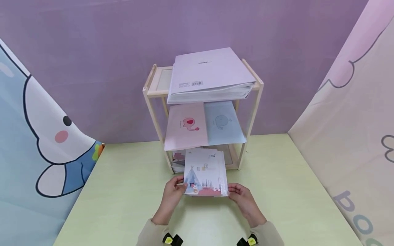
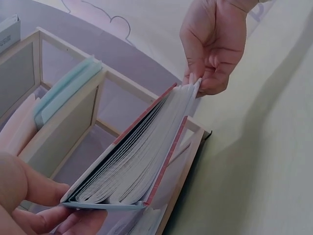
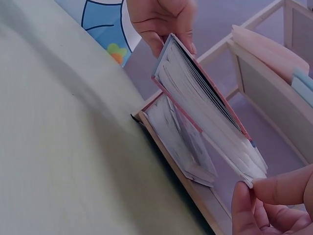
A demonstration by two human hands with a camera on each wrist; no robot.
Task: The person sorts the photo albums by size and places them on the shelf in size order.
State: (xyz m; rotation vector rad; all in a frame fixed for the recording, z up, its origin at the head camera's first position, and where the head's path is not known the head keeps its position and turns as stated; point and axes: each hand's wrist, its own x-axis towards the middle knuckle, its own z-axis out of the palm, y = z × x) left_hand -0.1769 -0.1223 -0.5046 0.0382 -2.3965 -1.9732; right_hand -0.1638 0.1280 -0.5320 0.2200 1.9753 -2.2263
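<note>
Both hands hold a thick photo album (image 1: 204, 172) with a tent pictured on its white cover, level in front of the bottom shelf. My left hand (image 1: 173, 193) pinches its blue spine (image 2: 110, 206), thumb on top and fingers beneath. Across from it, my right hand (image 1: 244, 201) grips the loose page edges (image 3: 252, 166) between thumb and fingers. The white page block shows between the red-edged covers in both wrist views. Under and behind it, a second album (image 3: 183, 142) lies on the left of the bottom shelf, partly hidden in the head view.
A wooden three-tier rack (image 1: 252, 112) stands against the purple backdrop. Large white albums (image 1: 212, 73) lie on its top. A pink booklet (image 1: 186, 126) and a blue booklet (image 1: 224, 123) overhang the middle shelf. Printed cloths hang left and right of the pale green table (image 1: 123, 201).
</note>
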